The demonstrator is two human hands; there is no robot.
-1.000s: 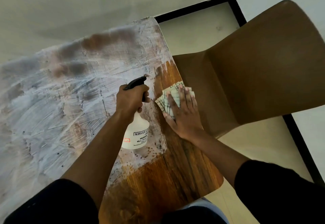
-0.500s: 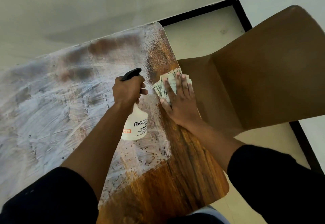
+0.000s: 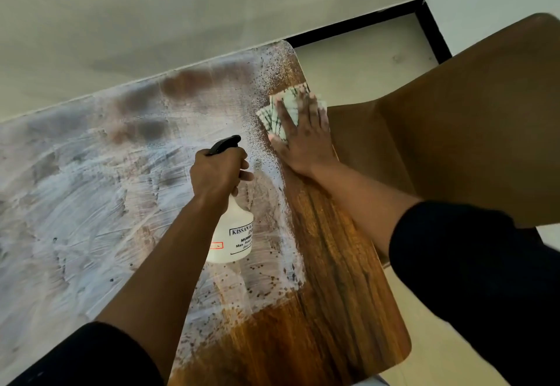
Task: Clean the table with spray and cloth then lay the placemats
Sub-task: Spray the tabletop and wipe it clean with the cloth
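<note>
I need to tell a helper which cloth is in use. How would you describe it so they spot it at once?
Start at the wooden table, mostly smeared white, and follow its clean brown strip along the right edge to the far corner. There the right hand presses flat on the cloth: folded, pale, with dark green lines, unlike the plain white spray bottle nearby.

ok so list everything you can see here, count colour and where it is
wooden table: one, brown grain under a smeared white film, filling the left and centre
white plastic spray bottle with black trigger: one, white and black, mid-table
checked cloth: one, pale with dark lines, far right table edge
brown moulded chair: one, right of the table
black skirting: dark strip along the wall foot
left hand: grip round the bottle's neck
right hand: flat, pressing the cloth
</note>
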